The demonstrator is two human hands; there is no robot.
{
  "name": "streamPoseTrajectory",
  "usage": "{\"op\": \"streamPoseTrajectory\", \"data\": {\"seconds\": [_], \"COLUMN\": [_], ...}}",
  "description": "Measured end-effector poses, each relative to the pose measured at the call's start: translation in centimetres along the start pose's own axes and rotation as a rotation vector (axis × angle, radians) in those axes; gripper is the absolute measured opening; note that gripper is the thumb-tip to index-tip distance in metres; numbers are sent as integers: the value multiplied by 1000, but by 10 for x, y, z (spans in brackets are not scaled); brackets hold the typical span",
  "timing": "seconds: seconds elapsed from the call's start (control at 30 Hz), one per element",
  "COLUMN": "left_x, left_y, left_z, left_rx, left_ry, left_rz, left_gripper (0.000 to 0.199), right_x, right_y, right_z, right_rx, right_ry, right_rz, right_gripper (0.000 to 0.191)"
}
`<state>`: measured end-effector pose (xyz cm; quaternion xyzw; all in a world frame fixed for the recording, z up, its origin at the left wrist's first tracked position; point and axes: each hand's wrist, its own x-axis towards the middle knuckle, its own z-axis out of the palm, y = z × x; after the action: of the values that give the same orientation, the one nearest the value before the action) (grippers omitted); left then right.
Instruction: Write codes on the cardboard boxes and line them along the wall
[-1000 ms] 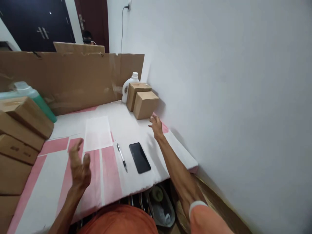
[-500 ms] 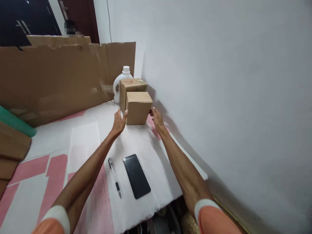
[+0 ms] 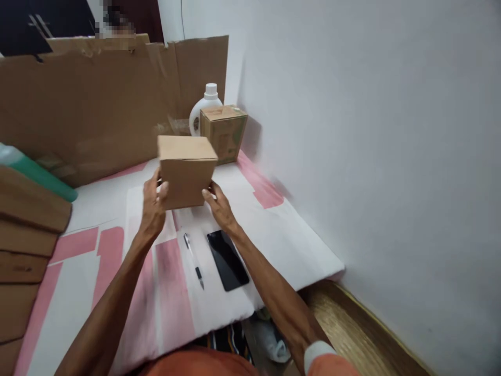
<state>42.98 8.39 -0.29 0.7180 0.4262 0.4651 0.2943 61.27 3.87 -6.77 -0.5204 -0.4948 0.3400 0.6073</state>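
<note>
Over the far middle of the cloth-covered table (image 3: 289, 248), a plain cardboard box (image 3: 186, 180) sits between both hands and appears raised, its top level or nearly so. The left hand (image 3: 152, 209) is against its left side, fingers slightly parted and thumb towards the near face; the right hand (image 3: 221, 209) takes the lower right corner, thumb in front and the other fingers partly hidden behind, so their exact spread I cannot tell. Nearer lie a clear pen (image 3: 194, 261) and a black smartphone (image 3: 227, 261), side by side but apart. Farther right, a printed carton (image 3: 227, 136) stands just in front of a white bottle (image 3: 210, 98). Even pressure from both palms, low on the sides, would suit this hold; squeezing hard could dent the walls, and uneven hands could tip the box.
</note>
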Motion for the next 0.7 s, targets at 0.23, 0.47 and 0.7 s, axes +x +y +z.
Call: {"op": "streamPoseTrajectory", "data": {"seconds": [0.23,0.47,0.7], "left_x": [-163,-255,-254], "left_y": [9,-32,-17], "left_z": [-127,-125,-127], "left_rx": [212,217,268], "left_ry": [264,347,265], "left_rz": [-152,-162,-60], "left_gripper": [69,77,70], "right_x": [-100,-149,-146], "right_y": [-38,-2,9], "right_z": [100,121,123], "right_rx": [153,181,112], "right_ry": [-277,-409,-372], "right_rz": [26,96,167], "right_gripper": [58,66,64]}}
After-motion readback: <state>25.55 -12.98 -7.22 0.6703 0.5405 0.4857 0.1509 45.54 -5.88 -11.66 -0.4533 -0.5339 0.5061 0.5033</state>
